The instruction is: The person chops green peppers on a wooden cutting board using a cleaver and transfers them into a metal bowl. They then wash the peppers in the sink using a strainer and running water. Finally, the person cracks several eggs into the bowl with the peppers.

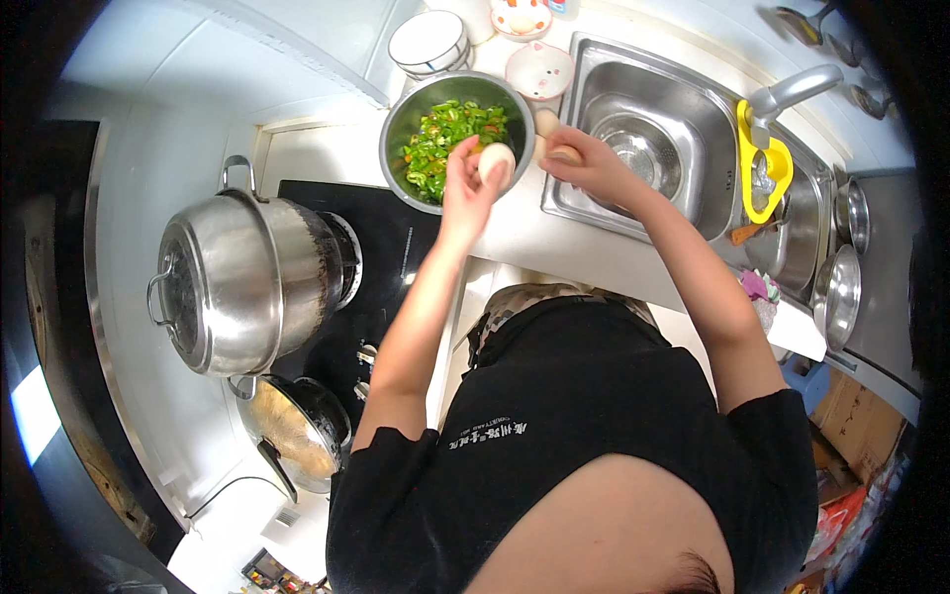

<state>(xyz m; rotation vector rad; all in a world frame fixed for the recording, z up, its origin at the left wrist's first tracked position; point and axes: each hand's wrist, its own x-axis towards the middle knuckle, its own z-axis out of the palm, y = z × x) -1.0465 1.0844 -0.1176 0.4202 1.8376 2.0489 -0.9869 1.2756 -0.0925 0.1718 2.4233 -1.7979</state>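
Observation:
My left hand [472,185] holds a pale egg [496,163] over the near right side of a stainless steel bowl [390,160]. Chopped green peppers [438,141] with some reddish pieces lie in that bowl. Just right of the bowl, my right hand [582,163] is closed around a brownish egg [565,154], partly hidden by the fingers. Beyond this hand, another egg [546,121] rests on the counter, and a further pale rounded thing beside it is partly covered.
A steel sink [698,141] with a strainer basket [638,148] and a tap [805,85] lies to the right. White bowls [428,43] and a pink-rimmed bowl [539,70] stand behind. On the left are a large steel steamer pot [237,282] and a lidded pan [289,434] at the stove.

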